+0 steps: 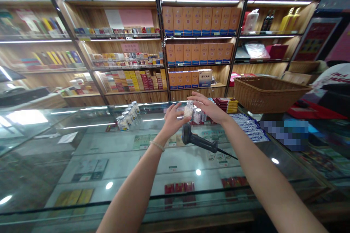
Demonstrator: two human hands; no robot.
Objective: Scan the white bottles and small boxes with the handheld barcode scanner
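Note:
A small clear jar of white pieces (188, 111) stands between my two hands above the glass counter. My left hand (174, 119) grips it from the left, its thumb across the lower front. Over the jar's top reach the bent fingers of my right hand (209, 108), closed around the lid area. Just behind my right fingers is another jar, with pinkish contents (197, 117), beside more jars partly hidden by that hand. Below the hands a black barcode scanner (201, 142) lies on the glass, its cable running right. Several white-lidded jars (128, 116) stand in rows to the left.
A wicker basket (269, 93) sits at the right, near blue-and-white packets (248, 127) and stacked red and yellow boxes (226, 105). The glass counter (123, 167) has goods beneath it. Shelves of orange boxes (201, 22) rise behind. Part of another person's white sleeve (335, 76) shows far right.

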